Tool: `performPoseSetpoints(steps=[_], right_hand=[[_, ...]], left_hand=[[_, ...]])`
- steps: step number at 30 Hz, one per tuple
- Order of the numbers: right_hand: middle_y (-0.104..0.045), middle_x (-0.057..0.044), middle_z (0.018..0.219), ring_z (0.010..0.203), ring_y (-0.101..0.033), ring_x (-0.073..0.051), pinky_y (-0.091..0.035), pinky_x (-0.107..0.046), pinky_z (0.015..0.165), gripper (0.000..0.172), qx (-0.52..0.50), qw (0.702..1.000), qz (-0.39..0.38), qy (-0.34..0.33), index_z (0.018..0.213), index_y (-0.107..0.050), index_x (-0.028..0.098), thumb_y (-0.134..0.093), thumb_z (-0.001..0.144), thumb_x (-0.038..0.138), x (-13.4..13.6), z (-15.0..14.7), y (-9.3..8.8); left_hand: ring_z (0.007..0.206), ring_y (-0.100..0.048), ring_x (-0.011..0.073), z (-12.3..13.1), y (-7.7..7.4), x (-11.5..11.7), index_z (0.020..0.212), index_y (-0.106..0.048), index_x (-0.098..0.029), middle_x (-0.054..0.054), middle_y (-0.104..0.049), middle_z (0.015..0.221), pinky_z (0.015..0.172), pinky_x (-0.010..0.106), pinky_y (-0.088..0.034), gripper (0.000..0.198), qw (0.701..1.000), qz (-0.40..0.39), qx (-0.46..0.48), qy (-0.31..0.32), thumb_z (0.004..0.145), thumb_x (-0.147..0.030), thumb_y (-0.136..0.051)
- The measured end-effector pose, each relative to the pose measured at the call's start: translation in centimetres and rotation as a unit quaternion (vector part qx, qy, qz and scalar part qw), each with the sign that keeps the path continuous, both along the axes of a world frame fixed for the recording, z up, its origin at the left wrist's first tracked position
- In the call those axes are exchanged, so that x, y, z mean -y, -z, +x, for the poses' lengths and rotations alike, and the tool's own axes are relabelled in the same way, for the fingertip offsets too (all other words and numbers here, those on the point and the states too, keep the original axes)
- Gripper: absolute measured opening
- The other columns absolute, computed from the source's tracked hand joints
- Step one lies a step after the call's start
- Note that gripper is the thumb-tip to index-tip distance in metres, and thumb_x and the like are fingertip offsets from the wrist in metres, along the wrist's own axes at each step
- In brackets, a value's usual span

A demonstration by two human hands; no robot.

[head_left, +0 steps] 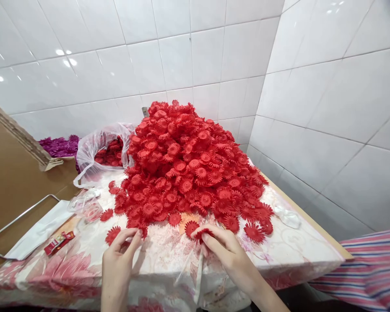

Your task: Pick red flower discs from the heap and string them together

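Note:
A tall heap of red fabric flower pieces (188, 169) covers the middle of the table. At its front left edge, my left hand (121, 251) has thumb and forefinger pinched together, touching a red piece partly hidden behind the fingertips. My right hand (222, 247) grips a red flower piece (204, 234) between thumb and fingers, just in front of the heap. A pale strip or cord (199, 277) hangs below that hand over the table's front edge. Loose red flowers (254, 232) lie to the right of my right hand.
The table has a floral cloth (162, 255). At the left are a plastic bag (94, 147) of darker red pieces, purple pieces (61, 146), a cardboard box (19, 164), a red wrapper (59, 242) and a clear plastic container (87, 207). Striped fabric (364, 264) is at right, before tiled walls.

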State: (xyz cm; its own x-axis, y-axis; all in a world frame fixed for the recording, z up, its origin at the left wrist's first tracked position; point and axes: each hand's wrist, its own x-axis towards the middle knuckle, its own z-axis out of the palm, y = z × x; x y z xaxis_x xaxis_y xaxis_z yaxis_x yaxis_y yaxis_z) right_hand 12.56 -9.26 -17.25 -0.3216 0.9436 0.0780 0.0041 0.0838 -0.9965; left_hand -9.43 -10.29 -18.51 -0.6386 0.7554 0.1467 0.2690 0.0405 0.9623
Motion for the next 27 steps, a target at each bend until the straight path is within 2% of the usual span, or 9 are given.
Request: performPoseSetpoints(steps=[3,6,11,14,15,17,19,21,27], right_hand=[[-0.044,0.003,0.051,0.053,-0.042,-0.012,-0.030,-0.026,0.054,0.037,-0.017,0.999,-0.030,0.001,0.058,-0.045,0.019,-0.046,0.086,0.043,-0.1,-0.1,0.2],[-0.037,0.004,0.047,0.047,-0.034,-0.010,-0.024,-0.026,0.049,0.045,-0.035,0.998,-0.043,0.018,0.052,-0.040,0.019,-0.050,0.084,0.050,-0.1,-0.2,0.4],[-0.026,0.006,0.050,0.049,-0.025,-0.008,-0.020,-0.025,0.046,0.049,-0.093,0.992,-0.066,0.061,0.048,-0.036,0.019,-0.062,0.074,0.052,-0.1,-0.5,0.6],[-0.029,0.005,0.049,0.048,-0.027,-0.009,-0.024,-0.024,0.046,0.049,-0.130,0.985,-0.085,0.071,0.046,-0.039,0.019,-0.064,0.072,0.052,-0.1,-0.9,0.9],[-0.030,0.005,0.048,0.048,-0.029,-0.009,-0.025,-0.024,0.046,0.048,-0.136,0.984,-0.092,0.073,0.046,-0.041,0.018,-0.064,0.072,0.051,0.0,-1.0,1.0],[-0.031,0.005,0.047,0.047,-0.030,-0.009,-0.025,-0.023,0.046,0.048,-0.142,0.983,-0.098,0.069,0.046,-0.044,0.017,-0.064,0.073,0.051,0.2,-1.3,1.0],[-0.031,0.005,0.047,0.047,-0.029,-0.009,-0.025,-0.023,0.046,0.048,-0.137,0.985,-0.089,0.057,0.047,-0.045,0.017,-0.063,0.074,0.053,0.4,-1.5,0.8],[-0.030,0.005,0.048,0.047,-0.028,-0.009,-0.024,-0.024,0.046,0.051,-0.121,0.990,-0.061,0.047,0.047,-0.043,0.017,-0.059,0.076,0.056,0.6,-1.6,0.5],[-0.047,0.000,0.058,0.058,-0.044,-0.014,-0.037,-0.025,0.054,0.051,-0.046,0.998,0.025,0.018,0.058,-0.051,0.019,-0.039,0.086,0.060,0.7,-0.6,-0.2]], left_hand=[[0.068,-0.060,0.0190,0.0,-0.3,0.1,0.069,-0.069,-0.018,0.003,-0.068,0.076,0.061,0.027,-0.047,0.027,0.999,-0.008,0.010,0.051,0.058,-0.043,-0.070],[0.071,-0.061,0.0212,-0.6,-0.6,0.2,0.066,-0.068,-0.019,0.005,-0.069,0.077,0.065,0.030,-0.048,0.026,0.994,-0.014,-0.072,0.075,0.060,-0.044,-0.068],[0.082,-0.061,0.0278,-1.2,-0.5,0.6,0.070,-0.069,-0.024,0.005,-0.070,0.081,0.074,0.038,-0.045,0.025,0.965,-0.046,-0.255,0.049,0.065,-0.048,-0.066],[0.087,-0.059,0.0297,0.3,-0.8,1.3,0.079,-0.069,-0.025,0.006,-0.068,0.086,0.081,0.043,-0.041,0.023,0.949,0.010,-0.316,0.007,0.069,-0.046,-0.065],[0.088,-0.059,0.0288,1.3,-1.0,1.6,0.080,-0.070,-0.026,0.005,-0.068,0.086,0.083,0.042,-0.040,0.021,0.950,0.043,-0.308,0.011,0.072,-0.044,-0.064],[0.087,-0.059,0.0240,3.8,-1.6,2.2,0.082,-0.070,-0.026,0.004,-0.066,0.087,0.082,0.036,-0.041,0.017,0.966,0.074,-0.225,0.105,0.079,-0.040,-0.061],[0.083,-0.060,0.0212,6.1,-2.2,2.6,0.086,-0.073,-0.027,0.003,-0.066,0.087,0.076,0.031,-0.044,0.016,0.963,0.082,-0.160,0.203,0.078,-0.038,-0.064],[0.081,-0.061,0.0200,7.8,-2.6,2.6,0.087,-0.074,-0.027,0.003,-0.067,0.083,0.074,0.029,-0.045,0.014,0.955,0.086,-0.130,0.254,0.078,-0.033,-0.065],[0.076,-0.059,0.0192,8.2,-2.7,1.8,0.085,-0.075,-0.026,0.003,-0.069,0.077,0.069,0.029,-0.047,0.011,0.939,0.106,-0.165,0.283,0.078,-0.025,-0.066]])
